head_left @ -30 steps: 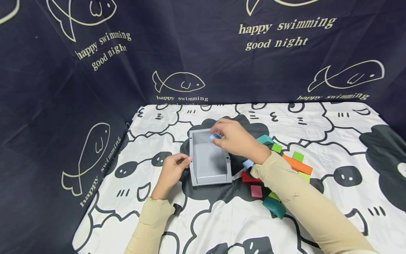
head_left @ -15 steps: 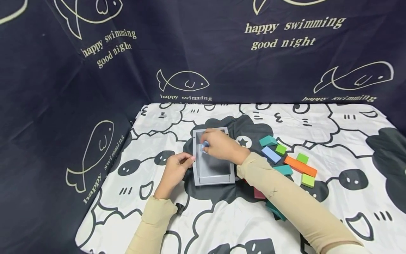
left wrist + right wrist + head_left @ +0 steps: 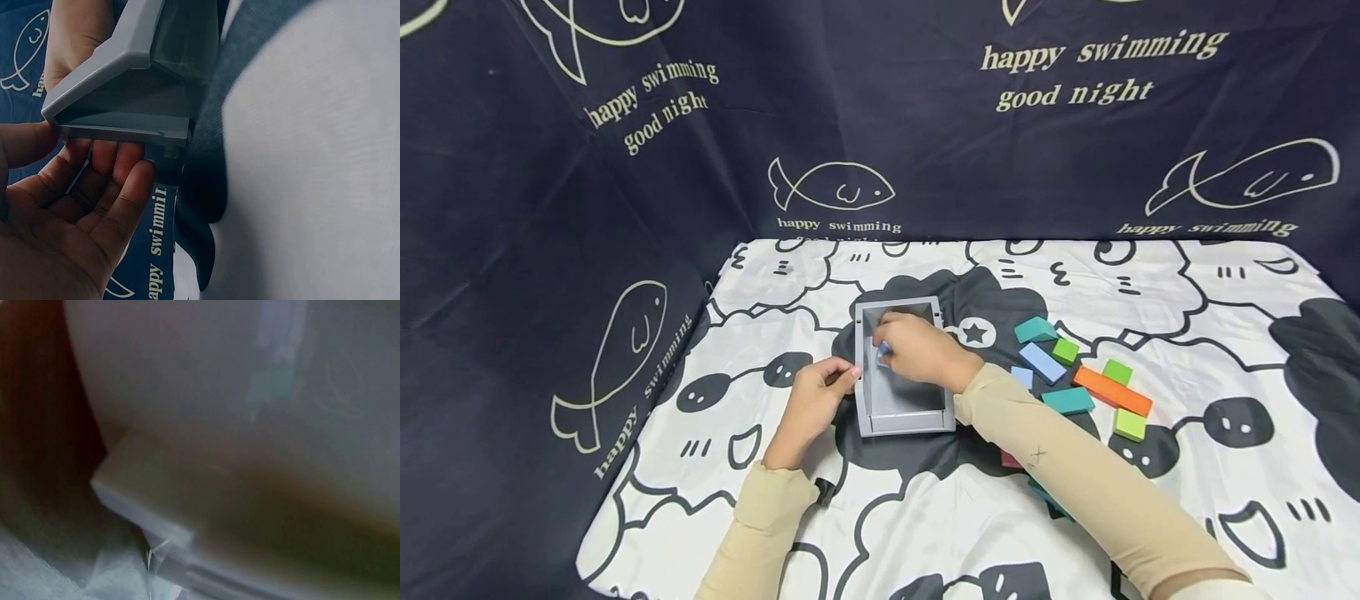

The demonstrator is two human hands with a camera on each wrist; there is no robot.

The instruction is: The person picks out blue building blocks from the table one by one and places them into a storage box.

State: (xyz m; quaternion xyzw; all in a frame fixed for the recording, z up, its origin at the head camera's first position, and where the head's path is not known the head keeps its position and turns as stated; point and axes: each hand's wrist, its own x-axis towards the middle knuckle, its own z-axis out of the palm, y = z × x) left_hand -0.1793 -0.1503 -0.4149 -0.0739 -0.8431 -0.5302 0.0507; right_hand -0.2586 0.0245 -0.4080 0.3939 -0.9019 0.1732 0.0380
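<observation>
A grey open-topped box (image 3: 910,425) stands in the middle of the patterned cloth. At its left rim my left hand (image 3: 816,396) holds on. In the left wrist view, the thumb (image 3: 28,140) lies against the edge of the box (image 3: 119,119) and the fingers curl beneath. Inside the box, toward its left wall, my right hand (image 3: 917,348) pinches a small blue block (image 3: 883,352), partly hidden by the fingers. Whether the block touches the box floor I cannot tell. The right wrist view is dark and blurred, with a pale box edge (image 3: 150,512) across it.
Right of the box lie loose blocks: a blue block (image 3: 1042,362), a teal block (image 3: 1067,401), a teal wedge (image 3: 1035,329), an orange block (image 3: 1112,390) and several green ones. My right forearm (image 3: 1075,467) partly covers red and teal blocks. A dark curtain (image 3: 925,125) hangs behind.
My right hand has moved from above the box's far right corner leftward and down inside it, carrying the blue block. The left hand keeps its place at the rim. The head view has shifted slightly.
</observation>
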